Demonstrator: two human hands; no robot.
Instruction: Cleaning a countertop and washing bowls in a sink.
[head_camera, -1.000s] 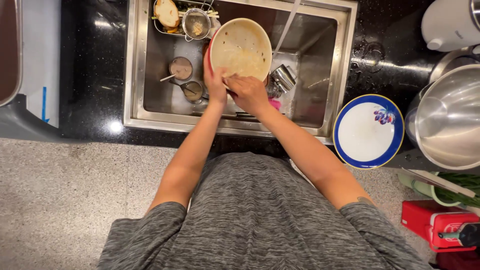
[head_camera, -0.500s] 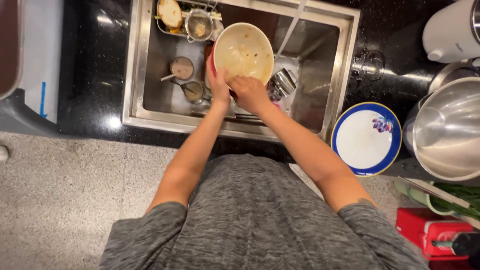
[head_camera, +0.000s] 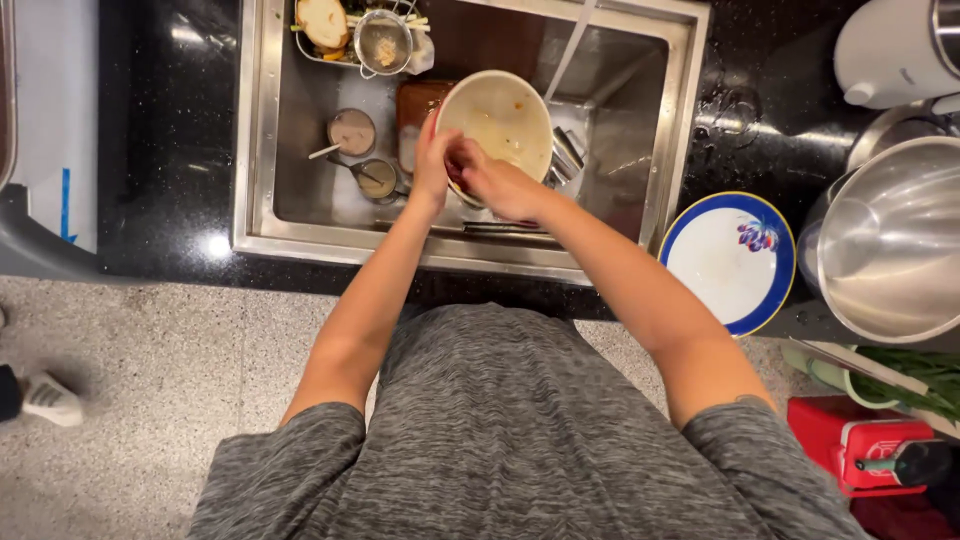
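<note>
Grey marled fabric of the person's shirt fills the near edge of the head view, above a speckled floor. Both bare forearms reach forward over the near rim of a stainless steel sink set in a black countertop.

Inside the sink, the left hand grips the left rim of a cream bowl, fingers curled around its edge. The bowl is tilted, its soiled inside facing up. The right hand is at the bowl's near rim, fingers bent against it; whether they hold anything cannot be told.

Left of the bowl, on the sink floor, stand two small metal cups. At the sink's far left corner sits a mesh strainer among food scraps.

On the countertop right of the sink lies a blue-rimmed white plate, with a large steel pot just beside it.
</note>
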